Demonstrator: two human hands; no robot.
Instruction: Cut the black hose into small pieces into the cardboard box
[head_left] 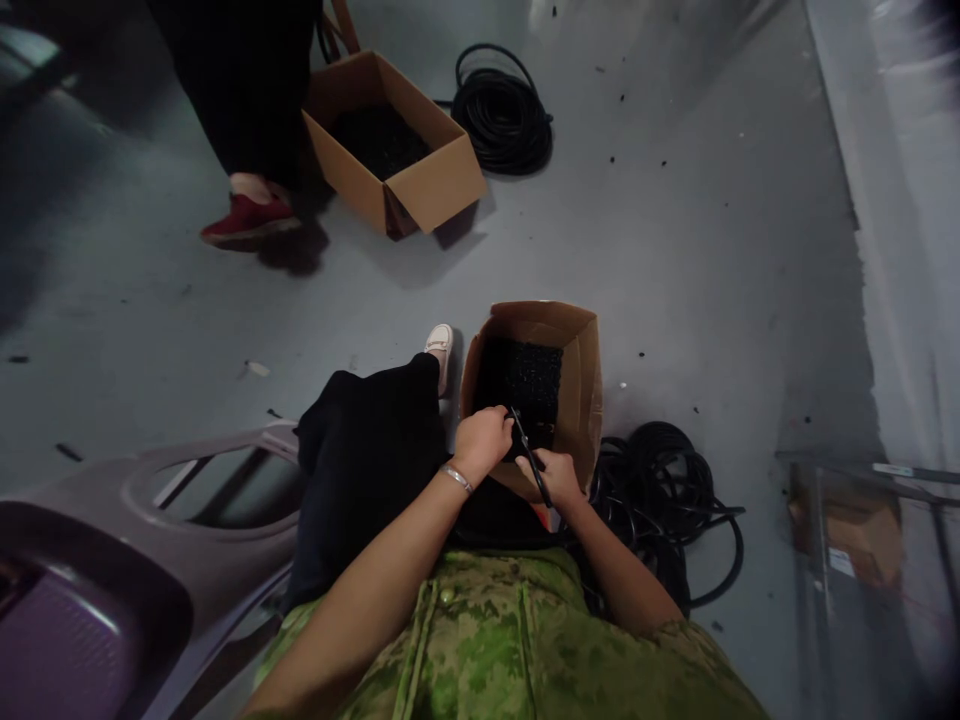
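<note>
Fingers (552, 459) of the right hand (562, 482) clamp one tool (539, 483); left hand (482, 441), I cannot tell; two boxes (586, 380) (439, 185), two cable coils (502, 122) (666, 470)

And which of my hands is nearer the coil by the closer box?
Right. Your right hand, holding the black tool, is left of the coil, near the closer box's right side; your left hand is farther off, toward that box's left side.
</note>
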